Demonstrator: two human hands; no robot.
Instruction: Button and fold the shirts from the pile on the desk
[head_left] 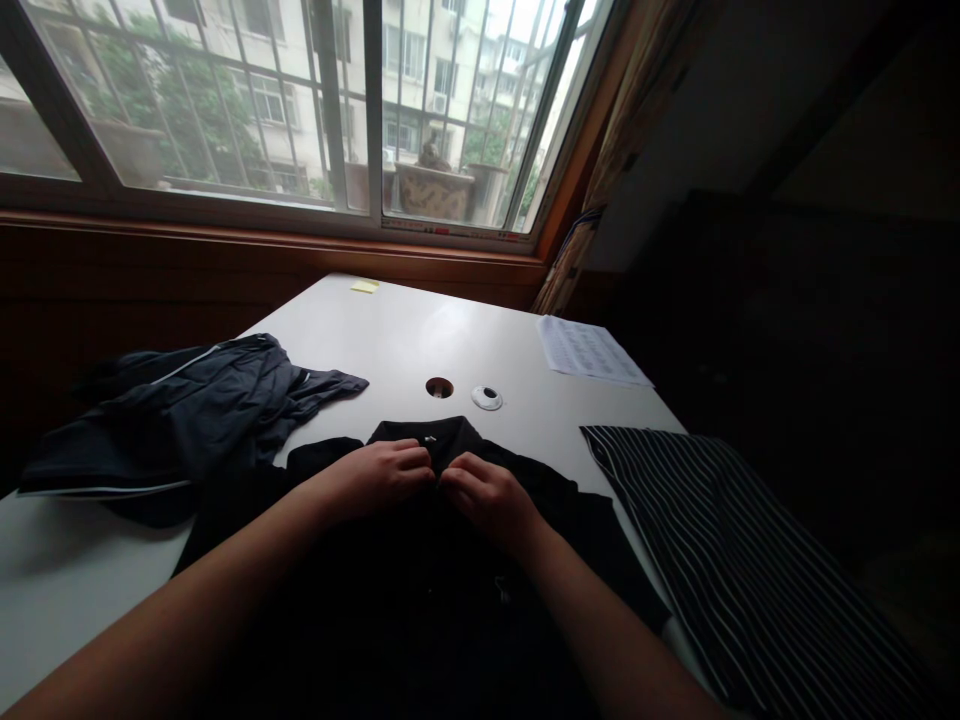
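Note:
A black collared shirt (pixel 420 600) lies spread on the white table (pixel 405 330), its collar (pixel 457 432) toward the window. At the front just below the collar, my left hand (pixel 390 470) is closed, its fingers pinching the shirt's fabric. Close beside it my right hand (pixel 487 495) also pinches the shirt, and a small gap separates the two hands. A small white label (pixel 430 439) shows inside the collar. My fingers hide whatever detail lies between them. On the right chest is a small pale mark (pixel 502 590), too dim to make out.
Dark clothing with white piping (pixel 187 410) lies crumpled at left. Striped dark fabric (pixel 720 520) hangs over the right edge. Behind the collar are a round table hole (pixel 439 387) and its white cover (pixel 487 398). Printed paper (pixel 592 350) and a yellow note (pixel 365 286) lie farther back.

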